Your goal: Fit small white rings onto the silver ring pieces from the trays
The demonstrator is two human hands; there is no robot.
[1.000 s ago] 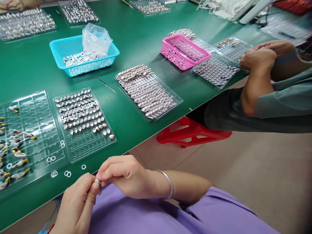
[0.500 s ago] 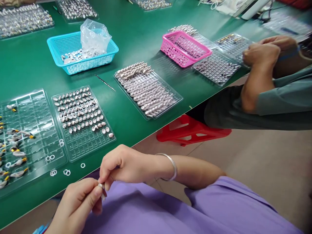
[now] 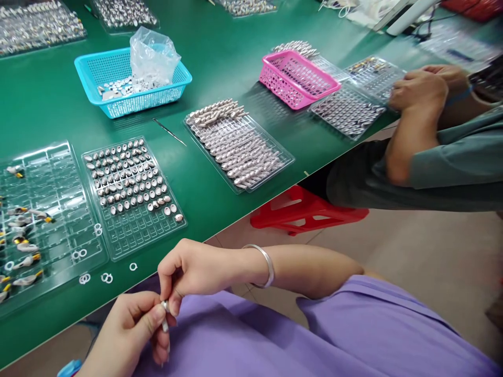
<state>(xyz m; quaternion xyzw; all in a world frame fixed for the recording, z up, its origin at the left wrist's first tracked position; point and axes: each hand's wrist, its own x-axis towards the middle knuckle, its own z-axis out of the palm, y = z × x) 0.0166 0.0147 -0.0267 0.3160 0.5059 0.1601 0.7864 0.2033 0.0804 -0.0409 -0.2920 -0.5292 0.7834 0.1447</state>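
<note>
My left hand (image 3: 135,327) pinches a small whitish part (image 3: 165,324) between thumb and fingers, just off the table edge above my lap. Closed on the upper end of the same part is my right hand (image 3: 192,269), its thumb and fingertips touching it; a silver bangle circles that wrist. Fingers hide most of the part, so its exact kind does not show. Nearest on the table are loose white rings (image 3: 107,277). Beyond them lies a clear tray (image 3: 133,235) with rows of small white-and-dark oval pieces.
At left, another clear tray (image 3: 65,193) holds grey, black and yellow pieces. Tweezers (image 3: 170,131) lie before a blue basket (image 3: 147,100). A tray (image 3: 271,144) of slender pale pieces, a pink basket (image 3: 301,94), a co-worker's hands (image 3: 422,89) and a red stool (image 3: 302,212) are rightward.
My hands have shifted slightly down, still together on the small part. More of its pale lower end shows below my left thumb. The co-worker's hands have moved a little left.
</note>
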